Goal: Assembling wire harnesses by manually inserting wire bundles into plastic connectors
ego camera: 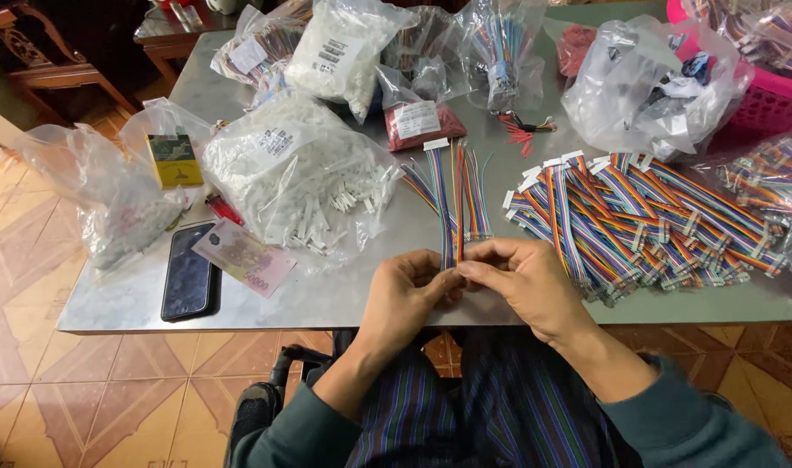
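Head view, looking down at a flat grey metal table with a dull, smooth top.

Left hand: fingers curled in, thumb and forefinger pinched on the near ends of a flat ribbon of thin multicoloured wires. Right hand: fingertips closed on the same ends, just beside the left hand, the two touching at the pinch. The ribbon runs away from the hands across the table; its far end carries a small white plastic connector, and the strands fan apart midway.

Right of the hands: a loose heap of similar rainbow wire bundles with white connectors, lying overlapped on the table.

Left of the ribbon: a crinkled clear plastic bag of small white plastic connector housings, some spilled at its open mouth. Near the table's front edge, a black glossy smartphone lies flat, with a pinkish paper banknote just beside it, overlapping its corner. A pink plastic mesh basket sits at the far right.
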